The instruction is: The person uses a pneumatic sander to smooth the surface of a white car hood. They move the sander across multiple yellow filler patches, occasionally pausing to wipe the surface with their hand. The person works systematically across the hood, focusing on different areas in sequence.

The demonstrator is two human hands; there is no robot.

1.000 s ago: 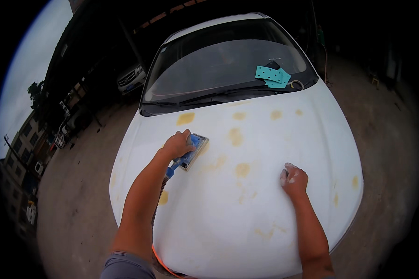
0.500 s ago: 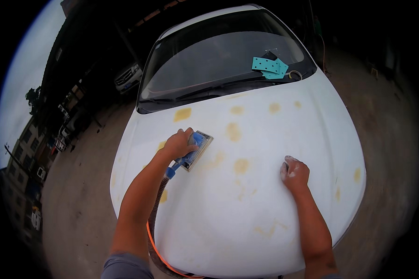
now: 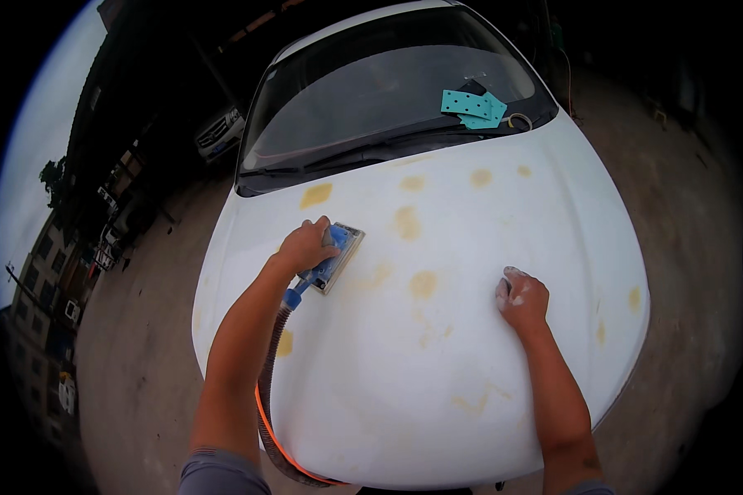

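My left hand [image 3: 305, 246] is wrapped round a blue and grey power sander [image 3: 336, 262], which rests flat on the white car hood [image 3: 363, 379], left of its middle. From the sander's rear a ribbed dust hose [image 3: 272, 363] runs down past my forearm, with an orange line [image 3: 274, 437] beside it. On the right side of the hood my right hand [image 3: 526, 299], dusted white, is closed with its knuckles near the surface. Whatever lies inside its curled fingers is hidden. Yellowish patches [image 3: 406, 223] dot the white paint.
Turquoise sanding sheets with holes [image 3: 470, 107] lie at the base of the windshield [image 3: 371, 91], a tape roll [image 3: 520, 123] beside them. Another car [image 3: 220, 134] stands at the back left. Concrete floor [image 3: 140, 330] surrounds the hood.
The sander, gripped by my left hand, has shifted slightly left and away from me over the hood. My right hand stays nearly where it was, still closed. The whole view has tilted slightly.
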